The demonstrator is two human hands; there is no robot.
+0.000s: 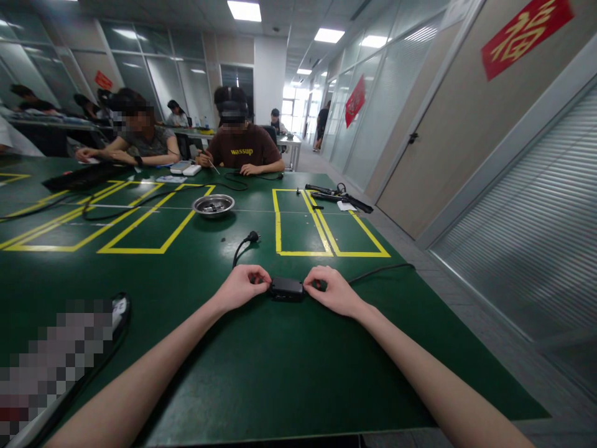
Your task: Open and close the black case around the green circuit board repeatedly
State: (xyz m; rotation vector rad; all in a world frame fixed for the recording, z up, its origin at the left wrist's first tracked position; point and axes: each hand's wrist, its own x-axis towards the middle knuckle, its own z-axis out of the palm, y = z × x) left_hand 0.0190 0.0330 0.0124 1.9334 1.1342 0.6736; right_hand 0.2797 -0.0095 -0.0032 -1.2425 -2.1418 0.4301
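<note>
A black power adapter rests on the green table in front of me, lying crosswise between my hands. My left hand is closed in a pinch at its left end, and my right hand pinches at the right end. Whether the fingertips grip the box itself or the cord ends is hard to tell. Beyond my left hand, a short black cord ends in a power plug. A thin black cable runs from behind my right hand toward the table's right edge.
Yellow tape rectangles mark the green table. A metal bowl holds small parts. Black folded rods lie at the far right. A blurred-out long object is at the near left. Across the table sit two people.
</note>
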